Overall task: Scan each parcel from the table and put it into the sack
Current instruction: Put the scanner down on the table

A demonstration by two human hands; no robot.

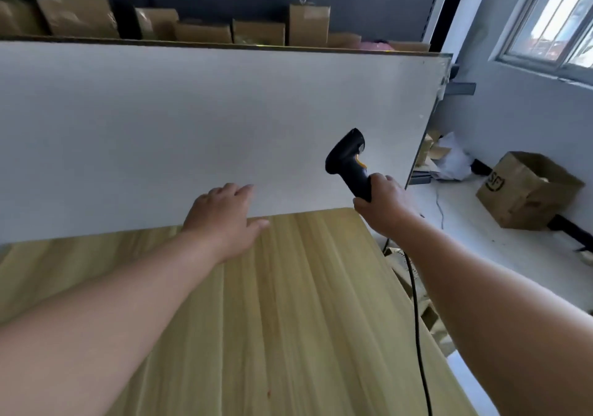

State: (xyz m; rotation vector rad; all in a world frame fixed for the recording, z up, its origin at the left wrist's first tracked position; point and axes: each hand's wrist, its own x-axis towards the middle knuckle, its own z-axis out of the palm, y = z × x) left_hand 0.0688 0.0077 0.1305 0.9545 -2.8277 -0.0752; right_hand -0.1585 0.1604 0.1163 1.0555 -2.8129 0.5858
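Observation:
My right hand (pixel 383 200) grips the handle of a black barcode scanner (pixel 348 160) with an orange trigger, held up above the far right corner of the wooden table (pixel 272 319). The scanner's black cable (pixel 417 319) hangs down past the table's right edge. My left hand (pixel 224 216) reaches forward over the table's far edge, fingers loosely extended, holding nothing. No parcel lies on the part of the table that shows, and no sack is in view.
A white board (pixel 208 127) stands upright behind the table. Behind it, a shelf holds several brown cardboard boxes (pixel 308 24). To the right are a brown box (pixel 526 191) on the white floor, crumpled white packaging (pixel 452 159) and a window (pixel 555 18).

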